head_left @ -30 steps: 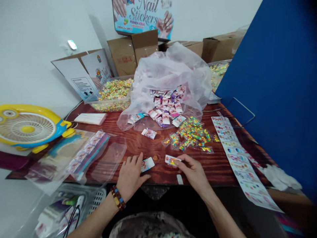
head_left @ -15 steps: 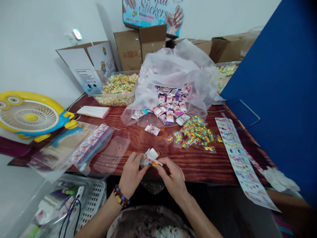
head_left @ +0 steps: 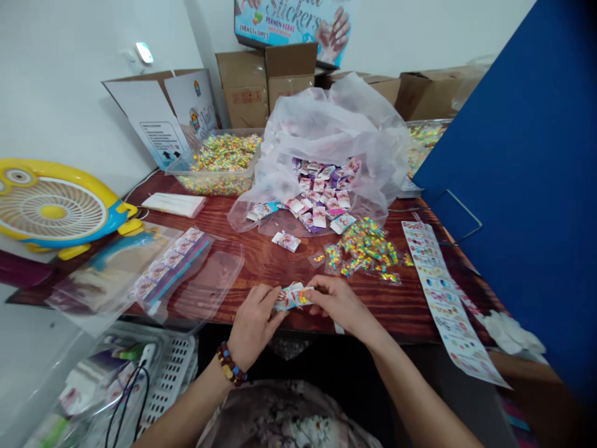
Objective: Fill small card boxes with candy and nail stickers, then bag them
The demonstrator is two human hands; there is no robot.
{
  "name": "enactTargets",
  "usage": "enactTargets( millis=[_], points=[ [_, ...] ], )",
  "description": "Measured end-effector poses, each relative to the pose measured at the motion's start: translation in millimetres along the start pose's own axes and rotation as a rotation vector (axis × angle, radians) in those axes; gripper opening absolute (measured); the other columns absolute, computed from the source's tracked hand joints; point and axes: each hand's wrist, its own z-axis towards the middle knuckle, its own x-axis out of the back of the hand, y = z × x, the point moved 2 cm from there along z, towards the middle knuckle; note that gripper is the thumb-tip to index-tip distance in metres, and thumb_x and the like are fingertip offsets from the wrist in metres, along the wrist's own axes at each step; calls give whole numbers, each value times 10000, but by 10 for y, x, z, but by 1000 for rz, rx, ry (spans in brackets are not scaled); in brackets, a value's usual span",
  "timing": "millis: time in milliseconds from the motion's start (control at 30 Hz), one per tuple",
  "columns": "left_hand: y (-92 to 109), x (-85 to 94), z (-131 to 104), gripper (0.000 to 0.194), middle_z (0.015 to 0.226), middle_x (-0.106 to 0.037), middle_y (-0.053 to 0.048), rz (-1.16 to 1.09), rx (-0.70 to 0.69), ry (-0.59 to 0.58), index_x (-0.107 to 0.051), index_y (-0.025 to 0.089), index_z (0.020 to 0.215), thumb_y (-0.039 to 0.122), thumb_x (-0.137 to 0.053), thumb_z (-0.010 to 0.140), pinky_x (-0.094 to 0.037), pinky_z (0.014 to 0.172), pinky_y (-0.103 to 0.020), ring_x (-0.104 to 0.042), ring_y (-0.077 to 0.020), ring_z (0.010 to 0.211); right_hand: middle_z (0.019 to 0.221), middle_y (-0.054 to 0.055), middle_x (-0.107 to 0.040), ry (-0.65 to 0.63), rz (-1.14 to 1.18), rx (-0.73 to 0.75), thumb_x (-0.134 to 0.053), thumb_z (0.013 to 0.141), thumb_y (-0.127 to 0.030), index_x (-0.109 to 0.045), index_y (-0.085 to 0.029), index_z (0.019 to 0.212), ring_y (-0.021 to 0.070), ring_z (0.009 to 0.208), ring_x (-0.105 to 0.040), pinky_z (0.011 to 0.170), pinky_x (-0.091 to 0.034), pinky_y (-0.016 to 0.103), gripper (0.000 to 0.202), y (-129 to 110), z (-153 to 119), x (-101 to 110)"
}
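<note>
My left hand (head_left: 255,320), with a beaded bracelet at the wrist, is closed around a small printed cardboard box (head_left: 288,298) in light blue and white, held low over the table's front edge. At the box's right end, my right hand (head_left: 339,303) pinches a small packet of yellow and orange candy (head_left: 305,295). The packet touches the box's open end; how far it sits inside I cannot tell. Another small box (head_left: 286,241) lies just beyond my hands. To its right is a pile of clear candy packets (head_left: 368,249).
A white plastic bag (head_left: 336,124) spills small boxes at the back. Left of it stands a clear tub (head_left: 217,183) full of candy packets. A yellow fan (head_left: 53,205) and plastic pouches (head_left: 172,258) lie left. A long sticker strip (head_left: 433,280) runs beside a blue panel (head_left: 504,186).
My right hand has shifted to the right and turned, its fingers now over the candy packet at the box's end. The box has tilted flatter in my left hand. The view has shifted slightly.
</note>
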Motion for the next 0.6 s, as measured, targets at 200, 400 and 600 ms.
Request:
enactTargets(
  millis=[200, 400, 600],
  points=[
    [67, 12, 57, 344, 1041, -597, -88, 20, -24, 13, -542, 189, 1213, 236, -597, 876, -519, 862, -401, -567, -238, 973, 425, -37, -568, 15, -247, 64, -527, 822, -265, -672, -175, 762, 108, 374, -528, 414, -342, 197, 181, -149, 24, -6],
    [45, -25, 28, 323, 1049, -596, -93, -33, -48, 26, -540, 183, 1219, 263, -549, 905, -519, 872, -394, -579, -229, 977, 528, -34, -607, 17, -140, 97, -545, 789, -238, -665, -183, 760, 95, 439, -548, 450, -381, 188, 134, -14, 37, -125],
    [32, -76, 15, 348, 1107, -585, -96, -101, -28, 27, -517, 202, 1257, 266, -534, 915, -528, 900, -373, -600, -220, 1022, 471, -53, -585, 4, 240, -84, -637, 669, -301, -598, -174, 716, 87, 357, -495, 324, -315, 163, 141, 151, 107, -126]
  ],
)
